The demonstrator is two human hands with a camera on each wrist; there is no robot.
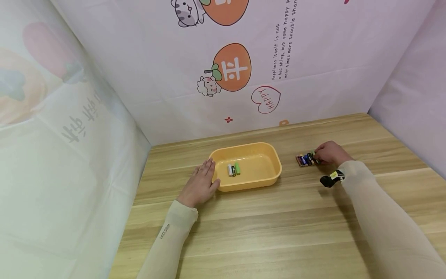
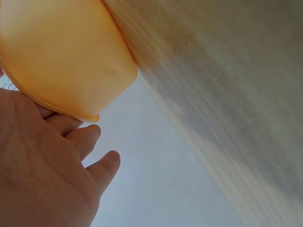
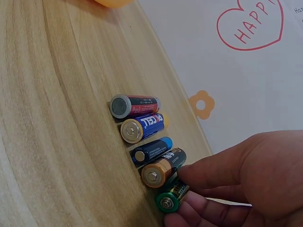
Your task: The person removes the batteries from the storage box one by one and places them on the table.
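A yellow plastic tray [image 1: 258,185] stands on the table with several batteries inside, among them a light green battery [image 1: 237,168] and a white one [image 1: 230,170]. My left hand [image 1: 199,185] rests on the tray's left rim, fingers extended, thumb near the front corner. To the right of the tray lies a row of batteries: a red and black one [image 3: 142,105], a blue one [image 3: 147,126], a dark blue one [image 3: 154,150] and a copper-topped one [image 3: 165,166]. At the row's near end in the right wrist view, my right hand [image 3: 236,184] pinches a green battery [image 3: 171,197].
A wood-grain table [image 1: 265,228] bears everything. Behind it hangs a white printed cloth [image 1: 167,100], with further cloth walls at left and right. A small black device [image 1: 329,180] sits at the right wrist.
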